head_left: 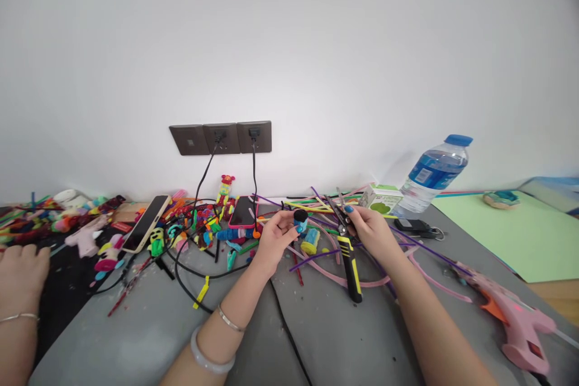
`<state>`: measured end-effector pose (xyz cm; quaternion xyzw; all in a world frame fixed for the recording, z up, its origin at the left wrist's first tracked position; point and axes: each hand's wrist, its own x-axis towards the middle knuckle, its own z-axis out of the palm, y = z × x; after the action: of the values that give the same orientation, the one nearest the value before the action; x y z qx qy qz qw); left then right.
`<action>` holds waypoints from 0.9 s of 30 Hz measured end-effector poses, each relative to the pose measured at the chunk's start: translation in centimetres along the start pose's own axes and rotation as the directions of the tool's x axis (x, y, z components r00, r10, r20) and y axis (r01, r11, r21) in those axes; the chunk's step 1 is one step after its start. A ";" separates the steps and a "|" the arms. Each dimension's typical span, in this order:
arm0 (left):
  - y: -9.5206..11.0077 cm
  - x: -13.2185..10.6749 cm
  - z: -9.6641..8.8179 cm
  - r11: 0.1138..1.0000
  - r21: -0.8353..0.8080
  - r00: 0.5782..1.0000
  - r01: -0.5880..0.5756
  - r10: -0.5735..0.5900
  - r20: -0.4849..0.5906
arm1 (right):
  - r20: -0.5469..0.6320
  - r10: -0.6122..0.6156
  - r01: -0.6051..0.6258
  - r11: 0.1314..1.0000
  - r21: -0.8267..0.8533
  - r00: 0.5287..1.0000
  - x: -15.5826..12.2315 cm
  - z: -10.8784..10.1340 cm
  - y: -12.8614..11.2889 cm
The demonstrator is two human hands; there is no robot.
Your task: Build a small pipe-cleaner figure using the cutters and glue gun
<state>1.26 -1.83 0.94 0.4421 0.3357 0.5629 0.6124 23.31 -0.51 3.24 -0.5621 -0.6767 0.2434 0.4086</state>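
Observation:
My left hand (277, 240) is closed in a pinch on a small blue and black pipe-cleaner piece (301, 219), held just above the grey cloth. My right hand (371, 230) grips black and yellow pliers (349, 253); their jaws point up and left toward that piece, and the handles hang down to the cloth. A yellow and blue fuzzy roll (310, 241) lies under the two hands. Loose pink, purple and yellow pipe cleaners (335, 277) are spread around my hands.
A pink glue gun (515, 319) lies at the right. A water bottle (432, 176), a green carton (380, 198) and a key fob (414, 226) stand behind. Two phones (145, 223) (243, 212) charge from wall sockets (221, 137). Another person's hand (20, 268) rests at the far left.

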 end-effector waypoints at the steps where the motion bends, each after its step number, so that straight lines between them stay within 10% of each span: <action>1: 0.0 0.0 0.0 1.000 0.004 1.000 -0.004 0.004 0.010 | -0.006 0.008 -0.008 0.999 -0.051 1.000 0.1 -0.2 0.3; 13: 0.2 -0.1 0.4 0.997 0.006 0.997 0.076 -0.076 -0.032 | 0.090 0.198 -0.139 0.887 -0.441 0.976 0.3 0.5 2.5; 27: -0.1 0.2 0.1 0.993 -0.041 0.988 0.107 -0.111 -0.108 | 0.141 0.239 -0.146 0.868 -0.475 0.961 0.2 0.7 2.6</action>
<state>1.46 -1.66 0.87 0.3806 0.3826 0.5577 0.6307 24.22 0.43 0.85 -0.6811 -0.6920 0.1693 0.1690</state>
